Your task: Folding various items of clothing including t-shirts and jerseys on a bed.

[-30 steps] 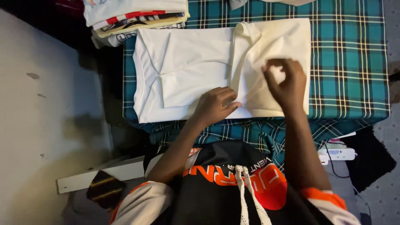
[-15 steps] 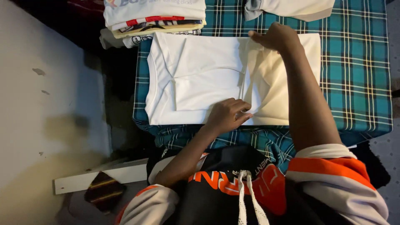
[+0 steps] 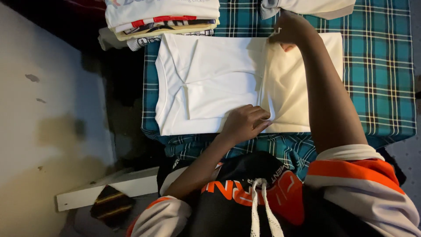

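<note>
White shirt (image 3: 210, 83) lies flat, partly folded, on teal plaid cloth (image 3: 377, 79) covering table. We pinch fold edge at far side with right hand (image 3: 291, 30), fingers closed on fabric. Our left hand (image 3: 243, 123) presses near edge of same fold, fingers curled loosely, flat on shirt, gripping nothing. Stack of folded clothes (image 3: 162, 17) sits at far left corner, just beside shirt. Another folded garment (image 3: 311, 6) lies beyond right hand. White wall (image 3: 48, 109) at left.
</note>
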